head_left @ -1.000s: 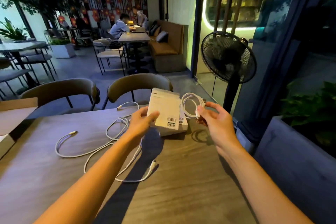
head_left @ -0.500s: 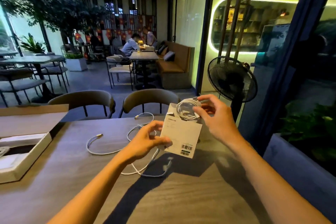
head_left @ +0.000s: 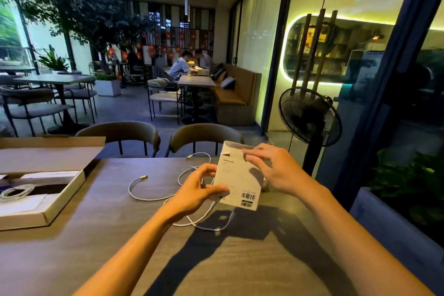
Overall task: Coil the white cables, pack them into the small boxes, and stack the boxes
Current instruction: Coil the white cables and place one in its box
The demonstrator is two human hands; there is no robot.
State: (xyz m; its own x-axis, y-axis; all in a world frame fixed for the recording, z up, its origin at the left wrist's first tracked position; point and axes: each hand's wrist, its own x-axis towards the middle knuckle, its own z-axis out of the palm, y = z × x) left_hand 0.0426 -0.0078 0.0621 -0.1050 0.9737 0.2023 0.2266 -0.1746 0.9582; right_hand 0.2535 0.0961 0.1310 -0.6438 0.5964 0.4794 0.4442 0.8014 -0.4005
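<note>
I hold a small white box (head_left: 236,180) upright above the wooden table (head_left: 120,247); it has a barcode label at its lower corner. My left hand (head_left: 192,194) grips its lower left edge. My right hand (head_left: 276,170) is at the box's top, fingers curled over the open flap. The coiled cable is out of sight. A loose white cable (head_left: 144,196) lies on the table behind the box, and another cable (head_left: 209,226) trails beneath my left hand.
An open flat carton (head_left: 48,211) sits at the table's left edge with a coiled white cable (head_left: 15,192) inside. Two chairs (head_left: 125,132) stand at the far side. A standing fan (head_left: 310,115) and a planter (head_left: 384,223) are on the right.
The coiled cable that my right hand held at the box's opening has gone out of sight. My right hand now sits on the top flap, and the box stands more upright.
</note>
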